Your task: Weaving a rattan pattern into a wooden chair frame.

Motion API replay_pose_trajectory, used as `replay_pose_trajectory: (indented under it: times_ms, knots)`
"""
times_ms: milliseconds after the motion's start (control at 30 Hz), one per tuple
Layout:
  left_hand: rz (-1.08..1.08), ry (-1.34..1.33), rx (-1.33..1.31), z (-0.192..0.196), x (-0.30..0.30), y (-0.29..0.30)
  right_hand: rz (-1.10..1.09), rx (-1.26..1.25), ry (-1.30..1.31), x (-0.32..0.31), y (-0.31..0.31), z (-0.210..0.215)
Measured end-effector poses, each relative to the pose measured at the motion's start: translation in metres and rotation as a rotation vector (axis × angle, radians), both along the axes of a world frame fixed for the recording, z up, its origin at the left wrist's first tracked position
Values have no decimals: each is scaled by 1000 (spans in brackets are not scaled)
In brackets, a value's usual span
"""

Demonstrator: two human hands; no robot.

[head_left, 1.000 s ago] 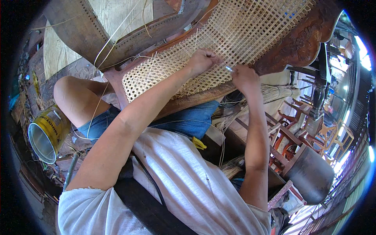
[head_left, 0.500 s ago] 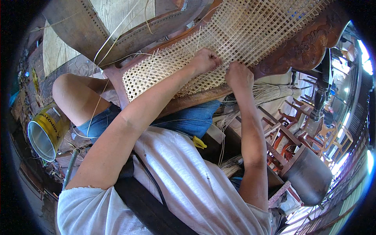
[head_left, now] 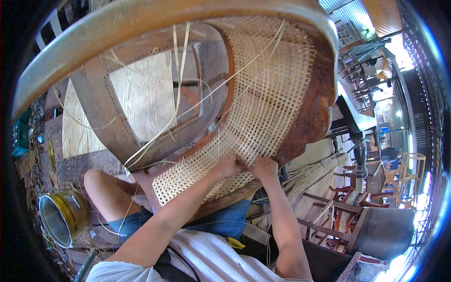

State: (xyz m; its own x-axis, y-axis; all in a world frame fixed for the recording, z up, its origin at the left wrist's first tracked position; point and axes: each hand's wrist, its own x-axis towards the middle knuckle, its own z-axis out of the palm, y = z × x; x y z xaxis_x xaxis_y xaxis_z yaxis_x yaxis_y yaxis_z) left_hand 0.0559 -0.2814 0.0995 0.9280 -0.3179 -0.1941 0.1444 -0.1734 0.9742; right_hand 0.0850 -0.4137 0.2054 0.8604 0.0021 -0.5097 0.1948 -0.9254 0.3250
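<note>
A panel of woven cane webbing [head_left: 258, 94] fills the curved wooden frame of a chair [head_left: 307, 117], which rests over my lap. Low on the weave, my left hand [head_left: 230, 165] is closed, its fingers curled against the cane. Right beside it my right hand [head_left: 264, 168] is also closed, near the frame's carved side. Any strand pinched in either hand is too thin or hidden to make out. Loose pale cane strands [head_left: 176, 75] trail across the frame's open part, and a few short ends stick up from the weave.
A curved wooden rail [head_left: 141, 21] arches across the far side. To the left stands a yellow bucket [head_left: 70, 214]. A bundle of cane strands [head_left: 314, 171] lies to the right, with wooden chair frames [head_left: 338, 216] beyond. A plywood sheet [head_left: 141, 91] shows through the frame's opening.
The view has tilted up, showing more of the chair frame and the arched rail. Both hands remain closed and close together on the cane weave.
</note>
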Motion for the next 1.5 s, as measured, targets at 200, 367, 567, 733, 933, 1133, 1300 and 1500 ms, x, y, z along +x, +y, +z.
replay_pose_trajectory:
  times_ms: [200, 367, 567, 733, 933, 1133, 1300, 1500]
  knots:
    - [210, -103, 108, -1, -18, -14, -139, 257, -255, -11, -45, 27]
    - [262, -247, 211, -4, -27, -24, -497, 1071, -328, -49, -36, -27]
    - [280, -277, 356, -4, -40, -33, -60, 367, -457, -50, -32, -27]
    - [189, -527, 317, -1, -48, -27, -25, 328, -667, -48, -67, -10]
    - [123, -315, 76, 14, -7, -30, 46, 824, -643, -19, -50, 21]
    - [192, 308, -633, 19, 5, -26, 27, 738, -424, -1, -50, 35]
    - [193, 151, -396, -30, -4, -20, -48, 247, -27, -8, -46, 14]
    - [178, 89, -217, -26, 0, -21, 96, 45, -36, -9, -28, 1]
